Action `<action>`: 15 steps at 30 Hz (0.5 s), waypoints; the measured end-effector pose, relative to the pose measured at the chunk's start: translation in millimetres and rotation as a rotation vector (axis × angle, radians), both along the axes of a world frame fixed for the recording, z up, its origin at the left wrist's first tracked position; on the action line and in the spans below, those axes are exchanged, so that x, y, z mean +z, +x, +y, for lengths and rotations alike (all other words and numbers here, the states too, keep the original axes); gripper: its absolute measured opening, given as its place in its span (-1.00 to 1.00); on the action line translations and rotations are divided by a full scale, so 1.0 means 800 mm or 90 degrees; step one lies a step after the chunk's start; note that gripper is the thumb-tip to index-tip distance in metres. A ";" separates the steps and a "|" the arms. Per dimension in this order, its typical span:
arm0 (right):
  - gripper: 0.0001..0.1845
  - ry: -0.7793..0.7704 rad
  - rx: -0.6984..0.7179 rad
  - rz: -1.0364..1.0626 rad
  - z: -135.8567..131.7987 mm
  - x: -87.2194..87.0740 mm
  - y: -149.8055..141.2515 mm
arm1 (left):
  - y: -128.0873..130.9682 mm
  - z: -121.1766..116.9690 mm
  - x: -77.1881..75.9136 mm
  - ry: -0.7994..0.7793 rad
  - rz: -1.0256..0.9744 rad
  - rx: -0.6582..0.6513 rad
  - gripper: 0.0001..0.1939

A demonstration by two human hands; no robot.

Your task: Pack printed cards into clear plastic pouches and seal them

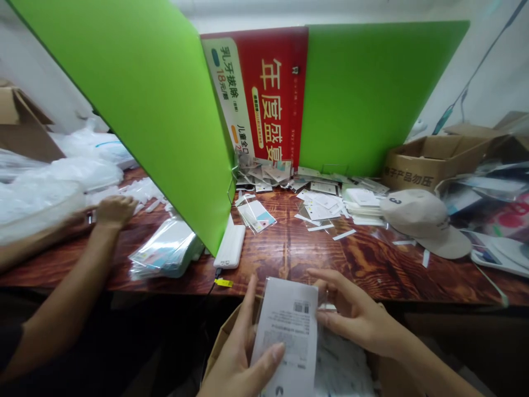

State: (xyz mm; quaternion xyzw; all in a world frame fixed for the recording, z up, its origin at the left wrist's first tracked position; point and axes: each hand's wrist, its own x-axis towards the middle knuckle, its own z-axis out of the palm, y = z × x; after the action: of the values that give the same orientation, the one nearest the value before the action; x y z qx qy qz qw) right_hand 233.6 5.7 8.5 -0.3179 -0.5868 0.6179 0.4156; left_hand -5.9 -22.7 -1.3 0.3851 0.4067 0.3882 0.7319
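Observation:
My left hand (235, 358) grips a white printed packet (287, 336) with a QR code, thumb laid across its lower face. My right hand (351, 311) touches the packet's right edge, fingers curled around it. Both hands sit low at the near edge of the wooden table (289, 248), above a brown box (221, 336) holding more white packets (343, 364).
Another person's arm (78, 286) reaches across the table at left toward clear plastic bags (49, 187). Green dividers (165, 110) and a red poster (273, 88) stand behind. A white power bank (230, 246), stacked sleeves (165, 253), scattered packets (326, 204), a beige cap (425, 220) and cardboard box (433, 157) lie around.

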 end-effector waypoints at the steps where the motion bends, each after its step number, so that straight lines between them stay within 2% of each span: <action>1: -0.44 0.001 0.026 -0.004 0.002 0.000 0.001 | -0.002 0.000 -0.003 0.008 0.009 -0.005 0.30; 4: -0.36 0.022 0.056 -0.069 0.012 0.006 0.002 | -0.008 -0.001 -0.013 0.064 0.048 -0.041 0.24; 9: -0.40 0.109 -0.002 -0.272 0.020 0.024 -0.019 | -0.010 -0.007 -0.026 0.167 0.228 -0.022 0.11; 12: -0.44 0.165 0.013 -0.321 0.023 0.032 -0.042 | -0.004 -0.009 -0.027 0.193 0.277 -0.063 0.05; 15: -0.54 0.190 0.050 -0.321 0.029 0.035 -0.051 | 0.002 -0.011 -0.021 0.182 0.271 -0.082 0.00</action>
State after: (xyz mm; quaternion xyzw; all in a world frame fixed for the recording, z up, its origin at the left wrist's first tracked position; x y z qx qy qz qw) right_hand 192.9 29.2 36.5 -0.3734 -0.7678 0.4422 0.2747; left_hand -4.2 -31.4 -18.0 0.5830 0.4672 0.3042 0.5910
